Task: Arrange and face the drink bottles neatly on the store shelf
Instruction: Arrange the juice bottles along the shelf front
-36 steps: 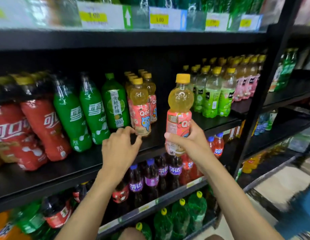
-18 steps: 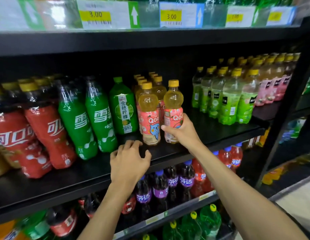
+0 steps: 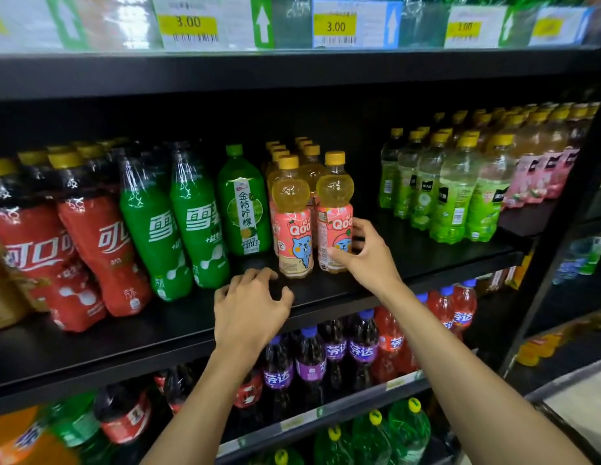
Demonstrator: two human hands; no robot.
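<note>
Hands apart. Right hand grips the lower label of a Qoo bottle, thumb in front, fingers wrapped behind; the bottle stands upright on the shelf, label facing out. Second Qoo bottle stands just left of it, touching or nearly so. Left hand is lower and nearer, holding nothing, loosely curled fingertips on the shelf below that second bottle. Green lemon bottle stands above the left hand.

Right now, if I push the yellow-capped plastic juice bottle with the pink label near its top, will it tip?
Likely yes: the yellow-capped plastic juice bottle is tall and narrow-based. It looks full, so probably heavy enough to stay steady pushed low. The smooth black shelf should let it slide.
</note>
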